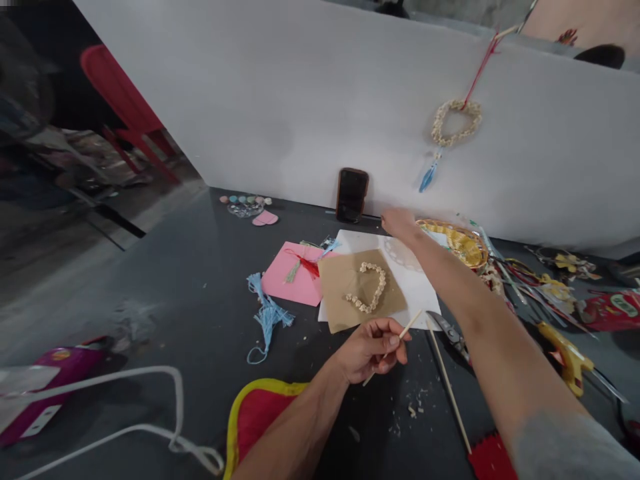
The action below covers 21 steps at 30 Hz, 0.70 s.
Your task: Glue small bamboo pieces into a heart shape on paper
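Note:
My left hand [377, 350] is closed around a thin pale wooden stick [411, 323], held at a slant above the dark table. Just beyond it, a heart outline of small beige flower-like pieces [383, 287], open on its left side, lies on a brown square sheet [335, 300]. Under that sheet is white paper [420, 293]. My right hand [399, 222] reaches to the back of the table, right of a propped phone [352, 195]. Its fingers look curled in, and whatever they hold or touch is hidden. A lacy pale round piece [400, 257] lies below that wrist.
Blue tassels [269, 315] and pink paper [283, 273] lie left. At right are a golden basket [465, 247], pliers [453, 333], a yellow glue gun [567, 353] and another stick [450, 387]. A finished-looking heart [457, 123] hangs before the white partition. White cord [170, 373] crosses the lower left.

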Available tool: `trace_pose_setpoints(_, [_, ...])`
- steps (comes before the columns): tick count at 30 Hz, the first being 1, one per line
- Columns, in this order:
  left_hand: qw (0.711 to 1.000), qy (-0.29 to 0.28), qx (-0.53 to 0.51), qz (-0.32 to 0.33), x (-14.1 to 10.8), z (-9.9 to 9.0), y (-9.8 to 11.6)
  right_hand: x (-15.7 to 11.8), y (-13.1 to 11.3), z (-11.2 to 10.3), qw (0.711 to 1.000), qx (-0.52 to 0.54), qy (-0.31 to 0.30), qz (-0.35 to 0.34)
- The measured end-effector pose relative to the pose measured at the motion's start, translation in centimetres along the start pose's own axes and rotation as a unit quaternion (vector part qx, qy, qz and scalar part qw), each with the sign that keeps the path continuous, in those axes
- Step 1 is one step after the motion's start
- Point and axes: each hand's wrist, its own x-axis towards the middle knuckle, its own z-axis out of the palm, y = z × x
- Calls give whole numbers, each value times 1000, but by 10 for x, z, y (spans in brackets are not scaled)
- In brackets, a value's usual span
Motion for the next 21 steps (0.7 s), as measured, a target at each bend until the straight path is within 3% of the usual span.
trace_pose_setpoints(5, [1000, 3, 8, 10, 1, 0, 1, -60, 27, -28, 996, -10, 79, 30])
trace_pose_setpoints(8, [1000, 7, 11, 13, 1, 3, 3, -117, 53, -26, 990, 16, 137, 32])
trace_pose_setpoints(12, [999, 18, 29, 18, 0, 6, 5, -204, 75, 5, 982, 130, 134, 30])
trace_pose_setpoints(16, [999, 20, 39, 21, 1, 7, 6, -283, 66, 41, 973, 178, 145, 6])
trace_pose_setpoints(18, [999, 26, 40, 20, 1, 7, 6, -307, 55, 53, 968, 197, 154, 6])
trace_pose_setpoints(21, [998, 29, 48, 23, 1, 7, 5, -318, 37, 64, 967, 191, 169, 11])
